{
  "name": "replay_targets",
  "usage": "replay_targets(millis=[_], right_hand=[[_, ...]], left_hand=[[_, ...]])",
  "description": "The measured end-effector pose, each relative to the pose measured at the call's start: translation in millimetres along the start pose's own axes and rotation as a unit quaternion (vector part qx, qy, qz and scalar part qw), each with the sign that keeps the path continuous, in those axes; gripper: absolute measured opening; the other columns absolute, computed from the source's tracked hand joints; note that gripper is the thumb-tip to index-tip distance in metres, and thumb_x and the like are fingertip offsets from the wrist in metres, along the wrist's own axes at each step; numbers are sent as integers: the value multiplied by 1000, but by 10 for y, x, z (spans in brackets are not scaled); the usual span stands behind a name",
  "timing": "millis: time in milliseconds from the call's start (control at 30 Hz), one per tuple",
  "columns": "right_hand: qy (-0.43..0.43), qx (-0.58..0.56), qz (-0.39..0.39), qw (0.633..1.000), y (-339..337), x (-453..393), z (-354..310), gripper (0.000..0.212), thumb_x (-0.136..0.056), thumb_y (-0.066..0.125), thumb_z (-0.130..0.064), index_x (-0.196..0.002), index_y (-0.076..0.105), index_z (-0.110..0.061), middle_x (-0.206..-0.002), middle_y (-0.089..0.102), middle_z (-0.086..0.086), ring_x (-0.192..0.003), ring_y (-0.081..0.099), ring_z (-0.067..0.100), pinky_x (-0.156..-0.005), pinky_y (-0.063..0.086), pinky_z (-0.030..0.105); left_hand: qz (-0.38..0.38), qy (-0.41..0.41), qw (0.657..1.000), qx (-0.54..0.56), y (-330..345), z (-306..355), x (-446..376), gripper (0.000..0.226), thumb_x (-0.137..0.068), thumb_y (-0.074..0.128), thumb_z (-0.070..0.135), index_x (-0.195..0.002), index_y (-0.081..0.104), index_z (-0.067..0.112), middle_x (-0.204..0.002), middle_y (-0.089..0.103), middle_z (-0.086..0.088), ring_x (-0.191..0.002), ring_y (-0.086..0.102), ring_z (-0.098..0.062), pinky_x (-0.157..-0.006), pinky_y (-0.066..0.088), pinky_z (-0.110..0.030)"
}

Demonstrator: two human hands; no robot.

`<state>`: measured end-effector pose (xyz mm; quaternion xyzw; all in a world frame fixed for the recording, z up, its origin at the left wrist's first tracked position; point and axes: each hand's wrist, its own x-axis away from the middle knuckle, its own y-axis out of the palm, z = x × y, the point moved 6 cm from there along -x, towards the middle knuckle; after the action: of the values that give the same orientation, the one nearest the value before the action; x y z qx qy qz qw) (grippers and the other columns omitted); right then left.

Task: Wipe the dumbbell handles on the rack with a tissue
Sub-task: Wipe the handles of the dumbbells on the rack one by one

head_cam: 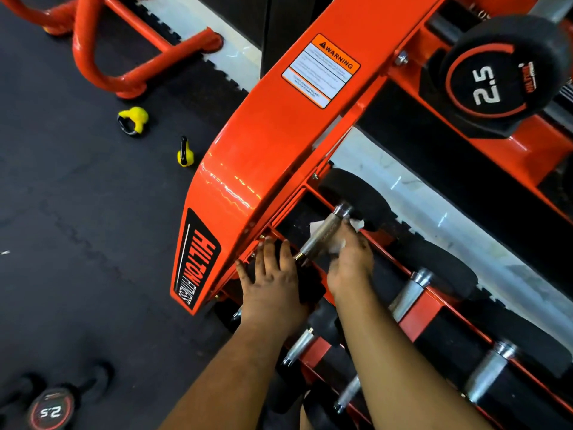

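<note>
Head view: right hand [348,262] pinches the tissue [338,243] against the end dumbbell handle [322,235] (wiping underway), left hand [273,280] flat, steadying its head; neighbouring handles likely next.

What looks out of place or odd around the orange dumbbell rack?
Two yellow kettlebells lie loose on the dark floor: one tipped over, one upright. A black 2.5 dumbbell also sits on the floor, not on the orange rack.

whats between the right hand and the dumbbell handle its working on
In the head view a white tissue lies between the right hand and the knurled metal handle; bits of it stick out on both sides of the handle.
</note>
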<state>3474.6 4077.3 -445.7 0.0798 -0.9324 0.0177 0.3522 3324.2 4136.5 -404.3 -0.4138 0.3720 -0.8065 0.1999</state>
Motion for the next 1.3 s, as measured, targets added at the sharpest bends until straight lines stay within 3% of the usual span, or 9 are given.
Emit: replay_targets(millis=[167,333,467,567,700,833,900,1100,1300], right_hand=[[-55,59,-112,990,-80,186,62,24,-97,62,-10,-113,71,-25,-103,77,1,-96,73,14,-73,57,26],[-63,205,-106,971,-23,157,36,9,-91,69,-24,-100,73,-24,-98,76,4,-98,72,26,-81,58,39],[-25,92,-67,993,141,124,-130,25,-95,67,-24,-119,65,-15,-103,72,7,-93,70,22,-71,56,32],[5,121,-93,988,245,215,-18,40,-90,72,-30,-125,58,-18,-117,68,9,-108,66,25,-88,56,42],[79,196,-140,967,265,407,81,24,-94,68,-23,-111,57,-12,-97,70,10,-79,70,19,-57,55,30],[113,63,-93,987,333,105,-223,32,-94,63,-39,-99,61,-7,-90,68,21,-82,68,33,-80,55,46],[130,18,-84,988,371,60,-154,25,-93,65,-33,-95,59,-9,-84,63,11,-74,64,25,-78,53,42],[167,-116,-208,957,386,-16,-185,19,-95,61,-27,-92,57,-8,-82,54,5,-77,55,18,-93,46,37],[159,2,-203,966,326,137,102,9,-91,66,-23,-93,60,-16,-87,62,3,-80,65,18,-80,57,38]], left_hand=[[5,8,1000,0,26,-9,0,121,-81,65,68,-159,-13,17,-168,-17,-12,-156,-17,-27,-119,-12,-64],[2,7,1000,-9,20,-5,-5,120,-83,62,70,-159,-15,17,-168,-17,-13,-156,-17,-28,-119,-12,-64],[-1,7,1000,-16,-1,3,-3,120,-84,64,67,-159,-15,16,-167,-16,-14,-156,-17,-29,-118,-12,-64],[-6,8,1000,-27,-4,2,-2,118,-86,63,64,-158,-17,16,-167,-18,-15,-156,-17,-29,-119,-12,-65],[-4,13,999,-32,3,-6,5,117,-87,61,64,-158,-19,16,-167,-17,-15,-156,-15,-30,-121,-9,-65],[-7,11,1000,-19,4,3,6,119,-86,64,65,-158,-17,16,-167,-17,-16,-156,-14,-30,-120,-11,-64],[-6,9,1000,-15,-1,-1,5,118,-86,63,65,-158,-17,16,-167,-17,-15,-156,-14,-30,-120,-12,-64],[-16,16,1000,-7,6,-3,2,118,-85,63,65,-158,-15,16,-167,-18,-15,-156,-16,-31,-120,-10,-65],[-11,15,1000,-8,-7,3,3,118,-85,65,64,-159,-15,17,-167,-19,-15,-156,-16,-30,-120,-10,-66]])
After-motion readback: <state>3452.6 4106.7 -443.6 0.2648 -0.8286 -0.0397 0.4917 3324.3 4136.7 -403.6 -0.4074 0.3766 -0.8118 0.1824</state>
